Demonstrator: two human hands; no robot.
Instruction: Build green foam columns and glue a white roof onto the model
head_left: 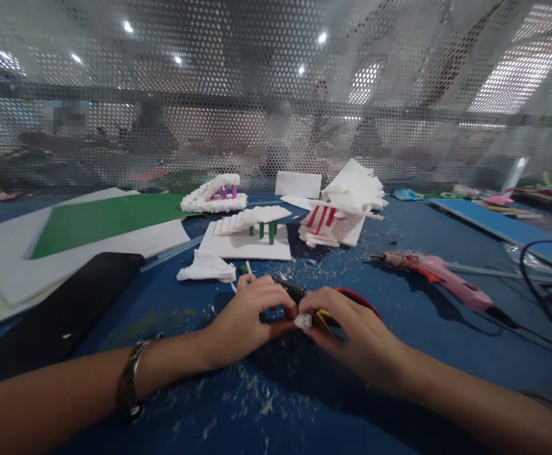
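Note:
My left hand (251,318) and my right hand (358,332) meet low over the table, fingertips almost together. Between them is a small crumpled white piece (303,321), perhaps paper or tissue. Thumb and index finger of each hand close on it from either side. Behind my right hand, partly hidden, lies a cutting tool with dark jaws (292,289) and red and yellow handles; whether pliers or scissors I cannot tell. A crumpled white tissue (207,268) lies beyond my left hand. Farther back stands a small white stepped model with green posts (247,230).
More white models, with purple posts (216,194) and red strips (322,222), stand behind. At right lies a pink hot glue gun (439,275) with a black cord. A black case-like object (62,309) and green sheet (109,221) lie left. Perforated metal (276,76) rises behind.

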